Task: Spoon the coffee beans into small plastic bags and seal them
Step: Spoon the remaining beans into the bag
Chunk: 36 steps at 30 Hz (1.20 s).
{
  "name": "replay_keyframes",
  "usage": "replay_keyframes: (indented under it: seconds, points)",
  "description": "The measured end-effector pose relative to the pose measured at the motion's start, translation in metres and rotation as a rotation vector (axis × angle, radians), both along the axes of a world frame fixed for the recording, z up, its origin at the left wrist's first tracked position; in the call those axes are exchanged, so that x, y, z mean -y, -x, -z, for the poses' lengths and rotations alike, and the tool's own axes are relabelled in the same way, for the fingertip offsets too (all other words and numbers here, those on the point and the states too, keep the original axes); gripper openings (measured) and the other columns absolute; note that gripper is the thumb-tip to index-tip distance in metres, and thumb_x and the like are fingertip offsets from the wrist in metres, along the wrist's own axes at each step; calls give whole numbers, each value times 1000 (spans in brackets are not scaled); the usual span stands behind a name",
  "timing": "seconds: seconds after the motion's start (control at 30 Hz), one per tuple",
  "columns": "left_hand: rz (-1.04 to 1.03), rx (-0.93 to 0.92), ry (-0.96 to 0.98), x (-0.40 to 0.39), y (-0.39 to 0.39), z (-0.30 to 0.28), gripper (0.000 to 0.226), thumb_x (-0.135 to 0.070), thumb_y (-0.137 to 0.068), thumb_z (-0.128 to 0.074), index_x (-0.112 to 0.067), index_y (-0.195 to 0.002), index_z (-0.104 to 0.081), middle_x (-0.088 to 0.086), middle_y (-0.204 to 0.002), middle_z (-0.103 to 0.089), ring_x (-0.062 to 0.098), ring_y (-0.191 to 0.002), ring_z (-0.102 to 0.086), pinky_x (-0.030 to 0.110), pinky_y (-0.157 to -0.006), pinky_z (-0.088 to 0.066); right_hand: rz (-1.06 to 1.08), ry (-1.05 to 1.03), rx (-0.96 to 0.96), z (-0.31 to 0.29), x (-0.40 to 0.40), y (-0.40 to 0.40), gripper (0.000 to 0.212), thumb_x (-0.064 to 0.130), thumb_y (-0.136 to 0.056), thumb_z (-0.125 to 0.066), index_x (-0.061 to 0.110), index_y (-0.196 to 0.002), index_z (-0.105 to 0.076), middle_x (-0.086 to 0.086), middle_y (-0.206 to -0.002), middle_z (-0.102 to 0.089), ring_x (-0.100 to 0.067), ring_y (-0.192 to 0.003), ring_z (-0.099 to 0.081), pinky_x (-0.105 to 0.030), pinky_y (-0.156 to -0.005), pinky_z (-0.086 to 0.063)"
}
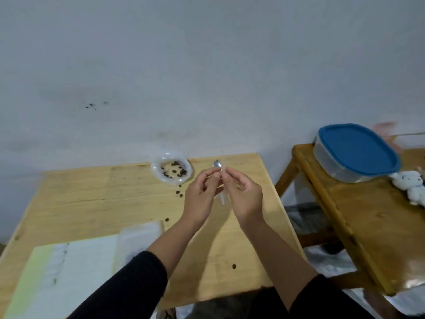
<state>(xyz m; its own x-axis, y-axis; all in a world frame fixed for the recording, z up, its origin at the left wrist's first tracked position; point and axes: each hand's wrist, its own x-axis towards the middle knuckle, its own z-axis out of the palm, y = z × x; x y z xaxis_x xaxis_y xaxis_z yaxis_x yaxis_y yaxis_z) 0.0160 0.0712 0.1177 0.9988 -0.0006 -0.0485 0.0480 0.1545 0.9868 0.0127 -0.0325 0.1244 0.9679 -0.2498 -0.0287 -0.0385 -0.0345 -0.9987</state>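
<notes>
two hands (224,192), one spoon (217,163), two wooden tables (92,194), one lidded container (356,153)

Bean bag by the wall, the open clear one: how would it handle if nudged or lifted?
The bean bag is thin clear film, so probably floppy. It holds few beans, so likely light and easy to slide. Its mouth is open, and loose beans lie nearby, so a push may spill more.

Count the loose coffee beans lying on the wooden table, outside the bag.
5: three just below the bag of beans, one near the plastic sheet, one near the front edge. The hands may hide more.
</notes>
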Motion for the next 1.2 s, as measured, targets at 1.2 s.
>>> replay_keyframes:
  seconds: [1.2]
  points:
    - [-333, 157, -526, -140, -54, -22, 26, -14, -88, -62, -18, -113, -68, -21, -73, -62, -14, -68, -58, 2, -66, -43, -140, 400, 300, -3, -146, -70, 30, 1, -87, -54, 25, -87, -70, 11, -78, -69, -7, -66, -61, -29, -65, -51]
